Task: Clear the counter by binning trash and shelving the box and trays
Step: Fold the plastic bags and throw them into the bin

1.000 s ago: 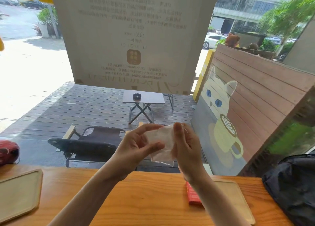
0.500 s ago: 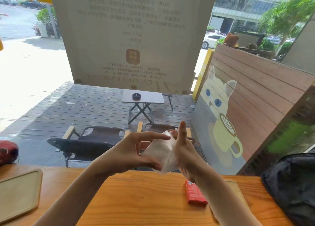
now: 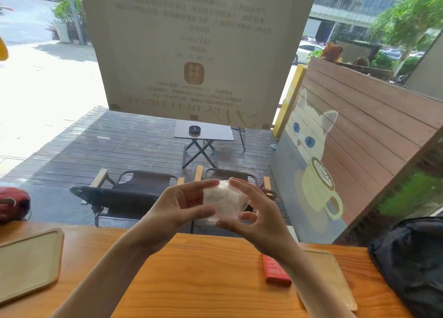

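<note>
Both my left hand point(image 3: 177, 209) and right hand point(image 3: 259, 212) pinch the clear wrapper point(image 3: 224, 201) by its edges, above the counter's point(image 3: 203, 269) far edge. I judge it feather-light, limp and slippery, so crumpling it tight should hold best.

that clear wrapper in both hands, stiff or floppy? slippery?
The clear wrapper is probably floppy and very light: it bulges and creases between the left hand and right hand, held by fingertip pinches alone. Likely slick too, since its film looks glossy. Once released it may spring partly open; a draught could shift it.
</note>
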